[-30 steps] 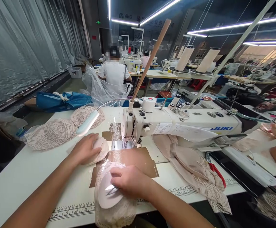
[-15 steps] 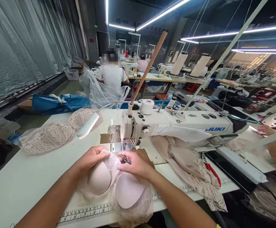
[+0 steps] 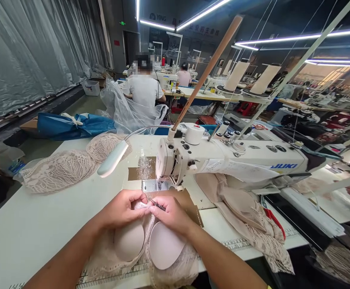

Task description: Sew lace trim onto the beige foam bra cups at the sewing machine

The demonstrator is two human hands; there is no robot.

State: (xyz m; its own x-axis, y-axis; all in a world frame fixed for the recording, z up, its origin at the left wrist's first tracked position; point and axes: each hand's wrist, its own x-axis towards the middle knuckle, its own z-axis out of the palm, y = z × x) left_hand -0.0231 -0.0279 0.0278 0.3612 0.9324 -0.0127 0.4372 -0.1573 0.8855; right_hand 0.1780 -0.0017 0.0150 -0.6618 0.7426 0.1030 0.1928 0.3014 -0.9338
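A beige lace bra with smooth moulded cups hangs partly over the table's front edge. My left hand is closed on its lace between the cups, with thumb and fingertips pinched together. Close against it, my right hand is closed around small dark metal thread snips, whose points lie at the lace near my left fingertips. My right thumb also touches the lace. Just beyond both hands are the needle area and metal plate of a white sewing machine.
More lace bras lie at the left, under a small lamp. Beige bra pieces and red-handled scissors are right of the machine. A printed ruler runs along the front edge. A co-worker sits ahead.
My hands have come together at the lace, the left moving right and folding it over. The left cup's lace edge now spreads lower on the table. The view has shifted slightly.
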